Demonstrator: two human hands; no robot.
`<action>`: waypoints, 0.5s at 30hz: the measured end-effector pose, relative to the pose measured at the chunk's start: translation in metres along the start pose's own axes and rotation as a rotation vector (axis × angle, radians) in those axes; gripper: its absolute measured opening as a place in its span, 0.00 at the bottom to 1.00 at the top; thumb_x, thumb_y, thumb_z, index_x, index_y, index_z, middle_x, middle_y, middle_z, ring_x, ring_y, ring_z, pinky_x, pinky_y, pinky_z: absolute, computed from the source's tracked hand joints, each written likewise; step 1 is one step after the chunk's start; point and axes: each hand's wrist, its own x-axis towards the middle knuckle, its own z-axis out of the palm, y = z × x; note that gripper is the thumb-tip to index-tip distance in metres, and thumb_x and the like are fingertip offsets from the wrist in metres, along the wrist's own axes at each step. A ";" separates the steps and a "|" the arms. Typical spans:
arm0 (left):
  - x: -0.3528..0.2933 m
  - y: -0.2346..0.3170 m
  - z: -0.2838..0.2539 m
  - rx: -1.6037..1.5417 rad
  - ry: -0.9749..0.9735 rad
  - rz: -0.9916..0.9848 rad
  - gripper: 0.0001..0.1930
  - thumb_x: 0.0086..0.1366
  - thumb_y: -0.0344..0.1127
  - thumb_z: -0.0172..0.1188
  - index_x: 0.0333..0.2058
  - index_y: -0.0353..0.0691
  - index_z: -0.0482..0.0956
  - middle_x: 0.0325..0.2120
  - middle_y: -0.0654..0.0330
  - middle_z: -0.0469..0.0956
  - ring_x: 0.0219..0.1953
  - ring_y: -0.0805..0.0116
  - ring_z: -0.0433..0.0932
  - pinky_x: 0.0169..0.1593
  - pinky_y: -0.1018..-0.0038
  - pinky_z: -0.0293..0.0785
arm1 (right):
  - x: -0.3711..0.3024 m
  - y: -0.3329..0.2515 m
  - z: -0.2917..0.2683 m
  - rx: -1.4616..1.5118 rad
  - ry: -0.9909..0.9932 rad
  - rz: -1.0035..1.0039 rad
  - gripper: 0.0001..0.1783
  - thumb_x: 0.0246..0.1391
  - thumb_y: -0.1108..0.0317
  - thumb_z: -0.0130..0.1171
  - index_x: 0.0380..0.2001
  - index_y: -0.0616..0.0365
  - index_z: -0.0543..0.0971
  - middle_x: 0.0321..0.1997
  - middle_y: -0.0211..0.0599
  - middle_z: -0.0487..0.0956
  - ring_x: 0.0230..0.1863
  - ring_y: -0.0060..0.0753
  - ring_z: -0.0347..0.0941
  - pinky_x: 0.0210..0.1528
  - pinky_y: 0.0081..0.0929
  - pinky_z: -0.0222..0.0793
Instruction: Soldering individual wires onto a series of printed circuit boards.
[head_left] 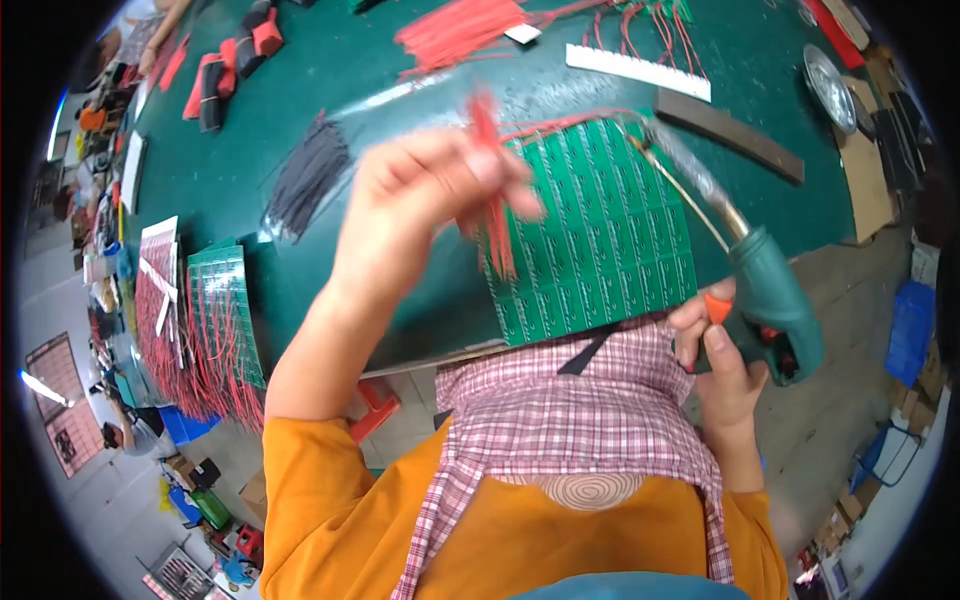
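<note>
Red wires (498, 245) partly hide the circuit panel (610, 240), right of dark wires (308, 178).

This looks like an electronics workshop: a green table (330, 70) carries a circuit-board panel (600, 240) and bundled red wires (460, 38), with a soldering gun (775, 290) at the right.

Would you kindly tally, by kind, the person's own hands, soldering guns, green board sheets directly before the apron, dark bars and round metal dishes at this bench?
Left hand and right hand: 2
Soldering gun: 1
Green board sheet: 1
Dark bar: 1
Round metal dish: 1
Total: 6
</note>
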 end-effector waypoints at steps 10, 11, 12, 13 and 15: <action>-0.034 -0.039 0.068 -0.332 -0.346 -0.463 0.10 0.62 0.32 0.52 0.35 0.31 0.77 0.24 0.52 0.80 0.17 0.80 0.68 0.23 0.85 0.60 | 0.024 0.010 0.009 -0.040 -0.380 -0.133 0.22 0.49 0.55 0.56 0.45 0.53 0.70 0.57 0.58 0.66 0.62 0.51 0.59 0.63 0.47 0.48; -0.033 -0.040 0.068 -0.359 -0.348 -0.463 0.10 0.62 0.32 0.52 0.34 0.31 0.77 0.24 0.52 0.80 0.17 0.80 0.68 0.23 0.85 0.60 | 0.016 0.011 0.007 -0.042 -0.373 -0.053 0.22 0.49 0.54 0.56 0.45 0.52 0.70 0.57 0.57 0.66 0.62 0.51 0.59 0.64 0.48 0.48; -0.033 -0.041 0.069 -0.385 -0.349 -0.462 0.10 0.62 0.33 0.52 0.33 0.31 0.77 0.24 0.52 0.80 0.18 0.80 0.68 0.22 0.85 0.60 | 0.011 0.014 0.006 -0.045 -0.368 0.026 0.21 0.50 0.54 0.56 0.45 0.51 0.70 0.57 0.57 0.66 0.62 0.51 0.58 0.64 0.48 0.47; -0.033 -0.041 0.069 -0.382 -0.341 -0.466 0.10 0.62 0.33 0.52 0.33 0.31 0.77 0.24 0.52 0.80 0.18 0.80 0.68 0.22 0.85 0.60 | 0.009 0.018 0.004 0.034 -0.375 0.030 0.21 0.50 0.54 0.56 0.45 0.52 0.70 0.58 0.57 0.65 0.63 0.51 0.56 0.64 0.48 0.46; -0.034 -0.041 0.066 -0.372 -0.318 -0.489 0.10 0.62 0.32 0.51 0.32 0.31 0.78 0.24 0.51 0.80 0.19 0.79 0.71 0.22 0.85 0.60 | 0.008 0.017 0.007 0.016 -0.350 0.039 0.21 0.50 0.54 0.56 0.44 0.52 0.70 0.58 0.58 0.65 0.63 0.51 0.57 0.64 0.48 0.47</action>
